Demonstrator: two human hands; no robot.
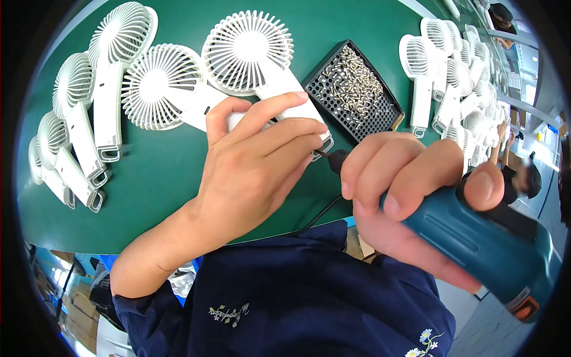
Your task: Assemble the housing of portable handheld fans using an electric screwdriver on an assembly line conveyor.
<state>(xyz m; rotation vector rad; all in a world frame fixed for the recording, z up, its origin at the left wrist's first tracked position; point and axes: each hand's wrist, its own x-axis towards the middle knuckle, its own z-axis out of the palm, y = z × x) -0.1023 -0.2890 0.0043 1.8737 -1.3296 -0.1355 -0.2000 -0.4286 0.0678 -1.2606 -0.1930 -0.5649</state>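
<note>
The left hand (253, 152) is curled around the handle of a white plastic handheld fan with a round slatted cage (250, 47), above the green table's (148, 184) near edge. The right hand (401, 184) is wrapped around a teal electric screwdriver (476, 238), its bit at the handle's looped end (exact contact is hard to see). Just beside lies a black perforated tray (375, 122) of small metal screws (354, 80). Toward the left edge, 4 similar fans (107, 110) form a row.
</note>
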